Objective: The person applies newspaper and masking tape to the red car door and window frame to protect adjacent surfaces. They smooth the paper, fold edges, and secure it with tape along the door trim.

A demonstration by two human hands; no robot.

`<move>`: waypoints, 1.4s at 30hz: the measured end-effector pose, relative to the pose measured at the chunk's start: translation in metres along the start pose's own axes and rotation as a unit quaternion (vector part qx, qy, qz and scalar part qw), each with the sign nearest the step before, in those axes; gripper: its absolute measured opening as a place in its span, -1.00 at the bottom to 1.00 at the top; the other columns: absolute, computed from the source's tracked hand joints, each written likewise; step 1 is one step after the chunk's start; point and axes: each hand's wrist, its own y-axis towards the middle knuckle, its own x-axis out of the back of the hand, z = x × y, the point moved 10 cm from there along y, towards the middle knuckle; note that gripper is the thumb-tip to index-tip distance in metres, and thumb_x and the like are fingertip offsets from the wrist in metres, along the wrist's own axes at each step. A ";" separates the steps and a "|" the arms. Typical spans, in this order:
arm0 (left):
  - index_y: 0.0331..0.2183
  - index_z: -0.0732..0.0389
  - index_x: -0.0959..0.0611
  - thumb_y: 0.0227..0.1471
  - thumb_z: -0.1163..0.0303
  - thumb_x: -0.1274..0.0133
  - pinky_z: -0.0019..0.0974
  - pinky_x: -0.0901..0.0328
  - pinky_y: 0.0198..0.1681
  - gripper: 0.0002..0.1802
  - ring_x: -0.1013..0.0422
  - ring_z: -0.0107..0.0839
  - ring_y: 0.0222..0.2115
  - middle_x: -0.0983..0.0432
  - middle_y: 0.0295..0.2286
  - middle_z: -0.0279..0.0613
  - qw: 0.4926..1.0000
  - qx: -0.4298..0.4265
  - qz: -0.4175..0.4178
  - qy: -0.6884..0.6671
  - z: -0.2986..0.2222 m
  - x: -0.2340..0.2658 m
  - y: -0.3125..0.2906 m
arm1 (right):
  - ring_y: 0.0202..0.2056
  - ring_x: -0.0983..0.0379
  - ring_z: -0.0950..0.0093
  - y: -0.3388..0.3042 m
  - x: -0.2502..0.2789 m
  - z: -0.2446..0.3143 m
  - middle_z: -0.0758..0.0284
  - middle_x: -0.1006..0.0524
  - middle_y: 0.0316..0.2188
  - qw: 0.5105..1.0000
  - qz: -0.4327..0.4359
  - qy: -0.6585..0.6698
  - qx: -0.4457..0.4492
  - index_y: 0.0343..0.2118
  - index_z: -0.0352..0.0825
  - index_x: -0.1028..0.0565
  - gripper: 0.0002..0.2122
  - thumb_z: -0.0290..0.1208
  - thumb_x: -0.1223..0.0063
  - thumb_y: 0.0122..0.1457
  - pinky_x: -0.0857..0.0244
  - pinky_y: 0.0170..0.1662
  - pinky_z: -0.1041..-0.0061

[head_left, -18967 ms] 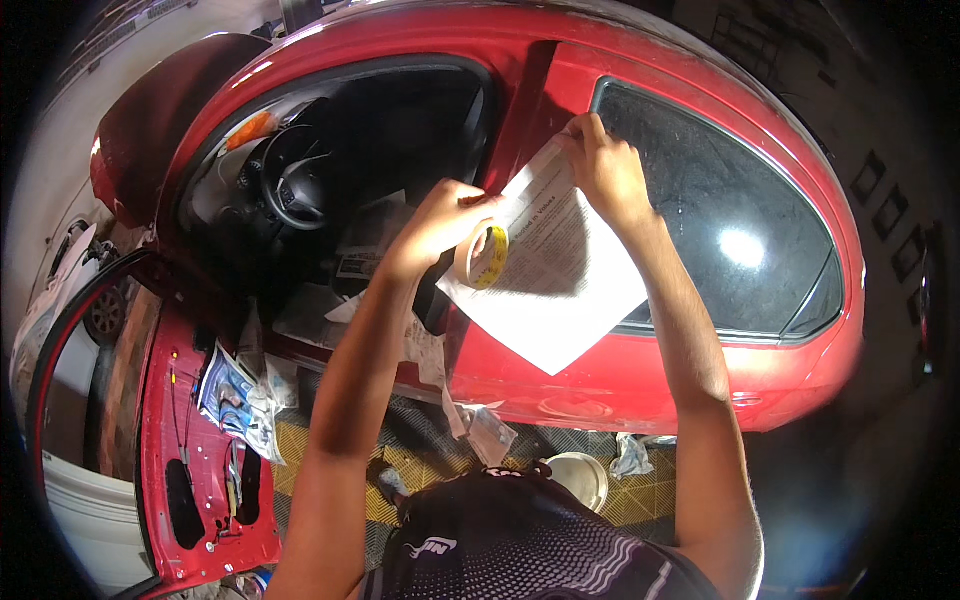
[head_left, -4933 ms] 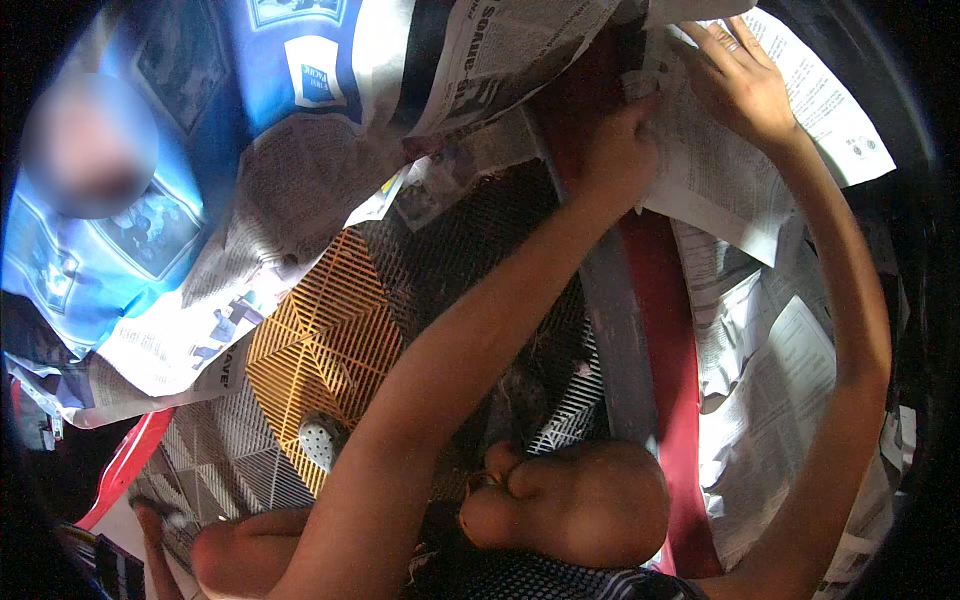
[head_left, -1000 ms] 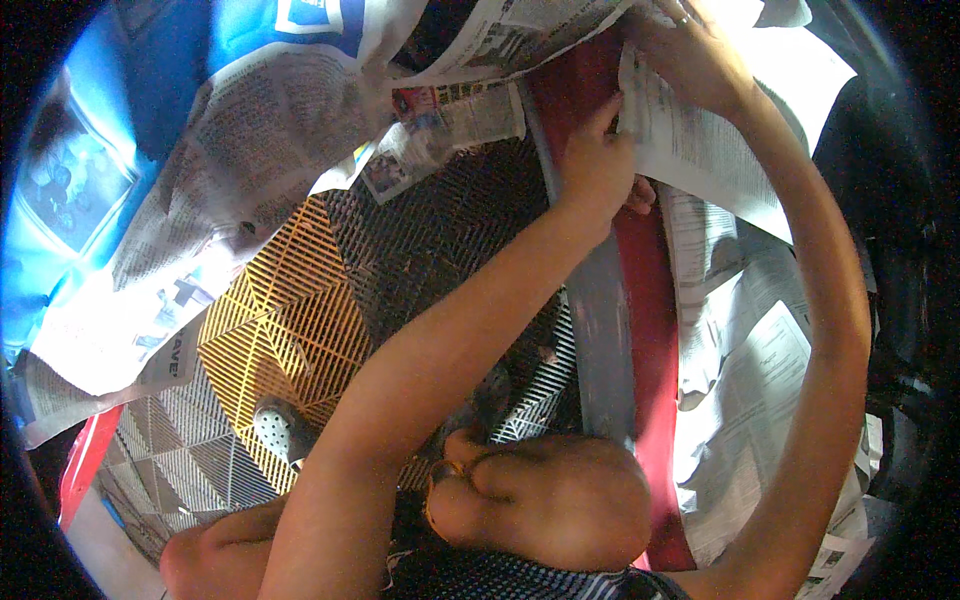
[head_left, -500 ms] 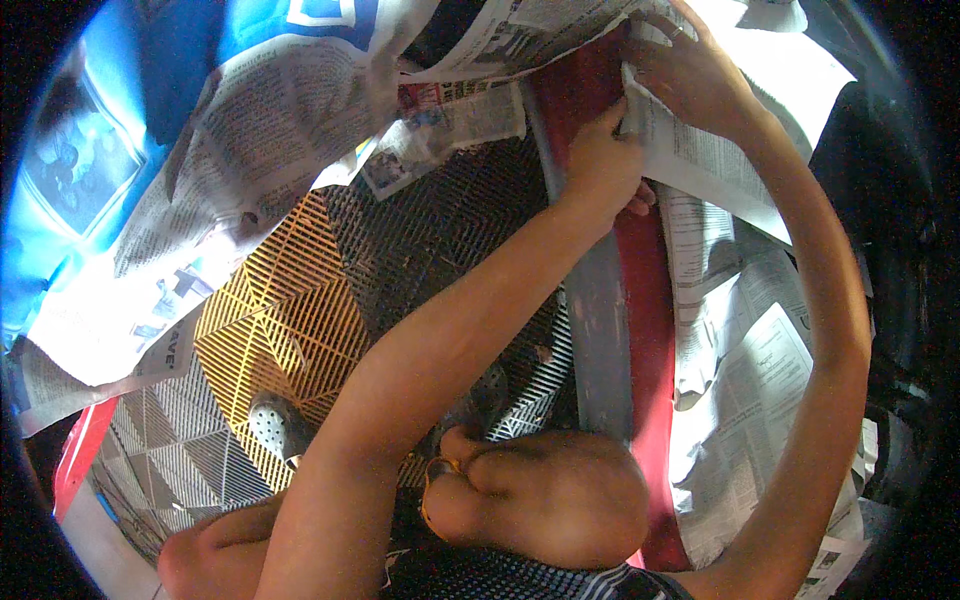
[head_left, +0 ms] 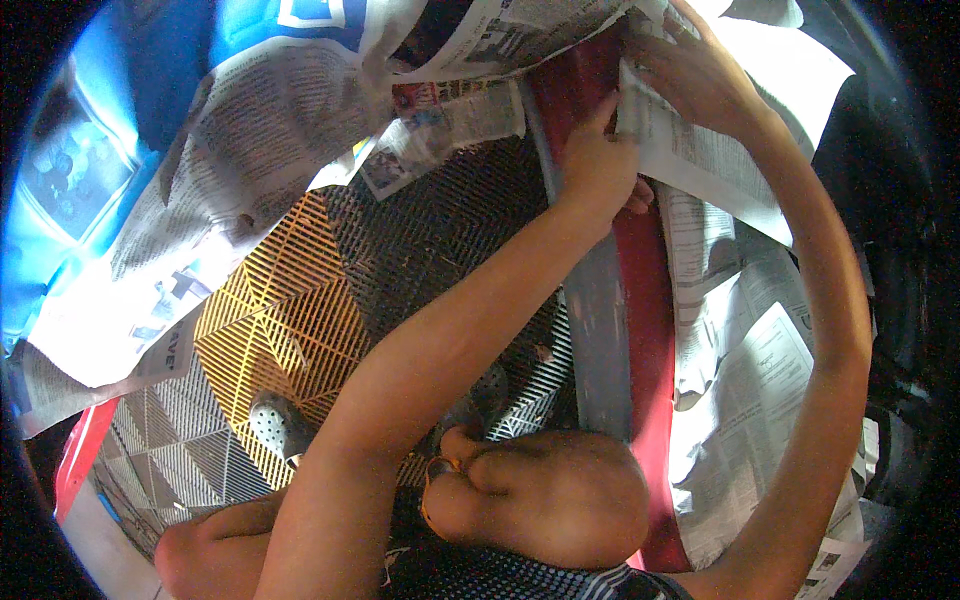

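Note:
A dark red painted sill [head_left: 645, 300] with a grey strip [head_left: 600, 330] along its left side runs away from me. My left hand [head_left: 598, 165] rests on its far part, thumb stretched forward and the other fingers curled under. What those fingers hold, if anything, is hidden. Just right of it, a newspaper sheet [head_left: 700, 170] lies along the sill's edge. My right hand [head_left: 690, 80] reaches round from the right and lies on that sheet near its far end, fingers extended and slightly blurred.
Newspaper [head_left: 290, 130] hangs over a blue surface [head_left: 235, 30] at the upper left. More newspaper [head_left: 740, 400] covers the area right of the sill. Below are yellow, black and grey slatted floor tiles [head_left: 290, 270], with my bent knee [head_left: 560, 500] close to the sill.
My left hand has shifted very slightly left, and its thumb a little farther away. The newspaper at the upper left has moved slightly. My right hand stays in nearly the same place.

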 end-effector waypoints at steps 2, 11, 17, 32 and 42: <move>0.26 0.12 -0.34 0.23 0.44 0.11 -0.25 -0.39 -0.71 -0.43 -0.45 -0.30 -0.72 -0.58 -0.37 -0.02 1.000 -0.004 -0.004 -0.019 0.001 0.002 -0.001 | 0.20 -0.30 0.28 0.002 -0.001 0.000 0.34 -0.52 0.08 1.000 0.002 -0.001 0.001 0.01 -0.19 -0.55 -0.70 -0.33 -0.04 0.22 0.20 0.43 0.13; 0.24 0.15 -0.37 0.26 0.38 0.10 -0.27 -0.40 -0.68 -0.47 -0.47 -0.32 -0.68 -0.57 -0.36 -0.02 0.997 0.049 0.052 -0.032 0.010 0.000 0.005 | 0.21 -0.29 0.28 0.007 -0.002 0.004 0.33 -0.52 0.06 1.000 0.016 -0.003 0.004 -0.01 -0.20 -0.56 -0.71 -0.33 -0.04 0.22 0.20 0.43 0.13; 0.24 0.19 -0.36 0.26 0.39 0.12 -0.28 -0.43 -0.67 -0.48 -0.49 -0.31 -0.66 -0.58 -0.40 -0.01 0.996 0.052 0.071 0.031 0.010 -0.004 0.007 | 0.21 -0.29 0.28 0.007 0.000 0.006 0.33 -0.53 0.06 1.000 0.024 -0.008 0.006 -0.03 -0.21 -0.57 -0.72 -0.33 -0.04 0.22 0.20 0.43 0.13; 0.07 0.31 -0.51 -0.05 0.68 0.07 -0.16 -0.45 -0.67 -0.44 -0.55 -0.14 -0.66 -0.62 -0.38 0.12 0.990 -0.034 0.061 0.122 0.006 -0.020 0.002 | 0.23 -0.24 0.25 0.012 0.030 0.021 0.30 -0.55 0.01 0.997 0.013 0.071 0.007 -0.12 -0.25 -0.61 -0.77 -0.34 -0.04 0.21 0.21 0.42 0.14; 0.05 0.30 -0.48 -0.02 0.58 0.01 -0.09 -0.49 -0.57 -0.49 -0.58 -0.09 -0.61 -0.63 -0.37 0.15 0.978 -0.047 0.055 0.196 0.009 -0.023 0.005 | 0.24 -0.23 0.21 0.003 0.013 0.013 0.26 -0.53 0.02 0.996 -0.026 0.071 0.037 -0.11 -0.25 -0.60 -0.76 -0.36 -0.08 0.18 0.20 0.42 0.12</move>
